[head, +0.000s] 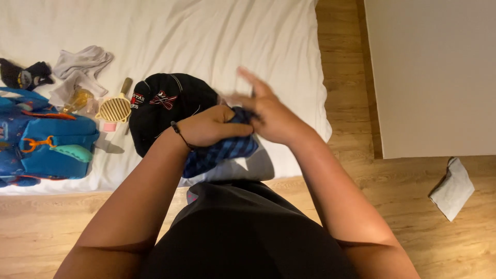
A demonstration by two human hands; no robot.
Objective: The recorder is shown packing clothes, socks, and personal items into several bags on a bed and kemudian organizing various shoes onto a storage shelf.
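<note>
My left hand (212,126) is closed around a blue checked cloth (222,152), which is bunched up above the near edge of a white bed (206,31). Against the same cloth my right hand (268,113) presses from the right, its fingers partly spread and blurred. A black garment with red and white patches (165,106) lies on the bed just behind my left hand. A thin black band sits on my left wrist.
A blue backpack (41,142) lies at the bed's left edge. Near it are a yellow round brush (114,107), grey socks (80,64) and dark socks (23,75). On the wooden floor at the right lies a white cloth (453,188), below a pale cabinet (429,72).
</note>
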